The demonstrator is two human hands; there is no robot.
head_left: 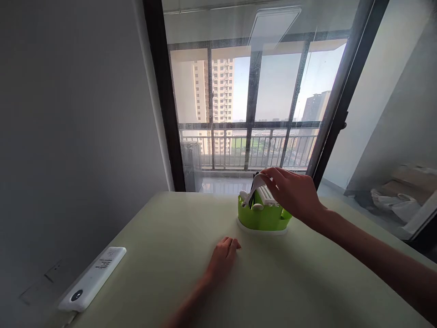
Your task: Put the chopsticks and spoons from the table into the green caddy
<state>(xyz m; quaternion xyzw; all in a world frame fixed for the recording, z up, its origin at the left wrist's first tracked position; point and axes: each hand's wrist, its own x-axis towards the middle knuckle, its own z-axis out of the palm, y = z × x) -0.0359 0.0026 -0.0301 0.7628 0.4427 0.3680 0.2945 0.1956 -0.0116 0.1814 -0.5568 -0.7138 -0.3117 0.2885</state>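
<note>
The right hand (pixel 296 192) pinches the white spoon (pixel 256 182), slanted at the green caddy (pixel 261 221), by its upper end, a suitable hold for a seemingly light, stiff, slippery piece; the left hand (pixel 223 257) lies at the table (pixel 153 273), grip indeterminable.

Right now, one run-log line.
right hand: fingers on white utensil at green caddy | left hand: nothing visible held | white device: table, left side

A few lines of small dark print run across the white oblong device (pixel 91 283) by the wall — too small to read from here — and I can make out no other lettering.
</note>
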